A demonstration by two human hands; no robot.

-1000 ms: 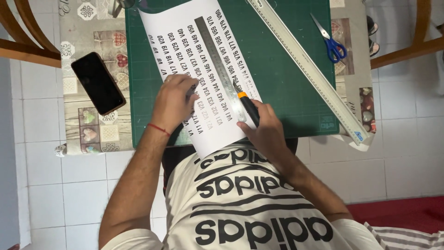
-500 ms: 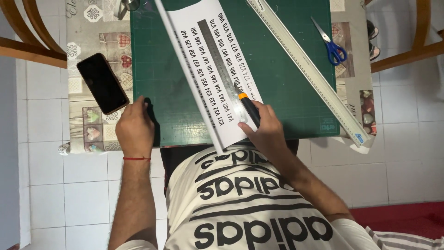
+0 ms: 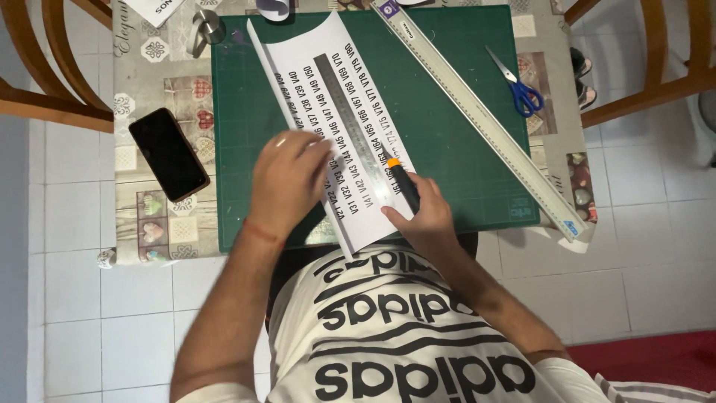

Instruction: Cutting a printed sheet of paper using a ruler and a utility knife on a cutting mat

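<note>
A white sheet (image 3: 313,82) printed with rows of dark characters lies slanted on a green cutting mat (image 3: 462,149). A narrow grey metal ruler (image 3: 347,108) rests along the sheet. My left hand (image 3: 287,179) presses down on the sheet's near part, fingertips at the ruler's lower end, gripping nothing. My right hand (image 3: 421,220) holds a black utility knife with an orange tip (image 3: 403,183), its tip at the sheet's right side beside the ruler.
A long white ruler (image 3: 485,123) lies diagonally across the mat's right side. Blue-handled scissors (image 3: 518,89) sit at the far right, a black phone (image 3: 168,153) to the left, a small metal object (image 3: 209,26) at the top. Wooden chairs (image 3: 45,104) flank the table.
My left hand left the sheet, went to the mat's left edge, then came back onto the sheet. The sheet now looks narrower on its left side. My right hand with the knife barely moved.
</note>
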